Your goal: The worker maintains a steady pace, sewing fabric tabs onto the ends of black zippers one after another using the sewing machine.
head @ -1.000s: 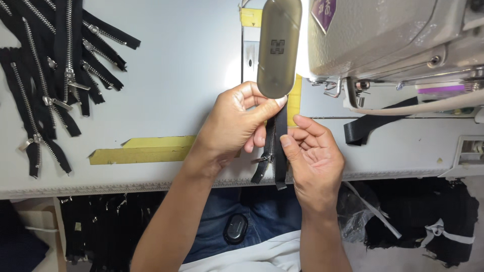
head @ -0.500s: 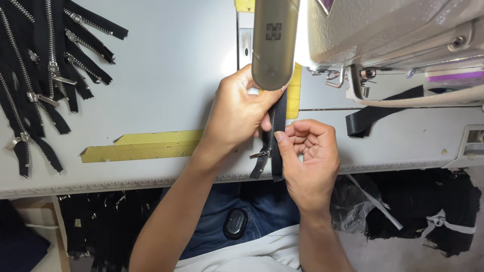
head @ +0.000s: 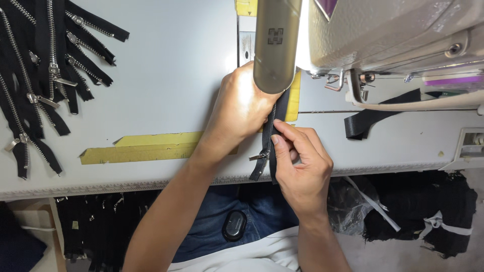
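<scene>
Both hands, left (head: 242, 108) and right (head: 300, 161), are still pinching the zipper (head: 267, 146) at the surface (head: 176, 90) edge, having slid it further, seemingly under the machine (head: 383, 35).

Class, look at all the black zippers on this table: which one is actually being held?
The black zipper at the table's front edge, pinched between the left hand and right hand. The other zippers lie untouched in a pile at far left.

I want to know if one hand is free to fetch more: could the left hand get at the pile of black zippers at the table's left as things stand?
Probably not at once: the left hand grips the black zipper with the right hand. Bare table lies before the pile of zippers.
</scene>
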